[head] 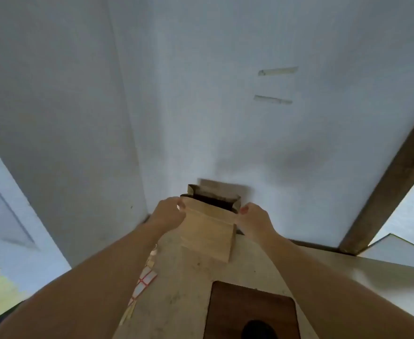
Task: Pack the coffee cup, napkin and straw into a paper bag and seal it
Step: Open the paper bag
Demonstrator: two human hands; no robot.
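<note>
A brown paper bag [209, 231] stands upright on a pale, speckled counter [176, 297], close to a white wall [201, 94], and both hands hold it by its top corners. The left hand [168, 214] pinches the bag's near left corner, with the thumb tip lying on the paper and the other fingers curled behind the edge. The right hand [254, 222] grips the near right corner in the same way, its thumb pointing in toward the bag's mouth. Between the two hands the mouth is pulled open, showing a dark inside; what lies in it cannot be made out. The bag's front face slopes down from the hands toward the person, and its base rests on the counter just below and between the wrists. Behind the hands, beyond the open mouth, a second flat brown paper edge [223, 185] leans at the wall; it is too blurred to tell what it is. Under the left forearm, on the counter's left side, lies a sheet of white labels [145, 283] with red lines, with thin pale sticks [128, 311] beside it. Nearer the person than the hands, between the forearms, a dark brown board [250, 311] lies on the counter with a black round thing [258, 330] on it. Right of the right hand a dark wooden beam [391, 187] runs up along the wall. Two strips of tape [275, 85] stick to the wall high above the right hand.
</note>
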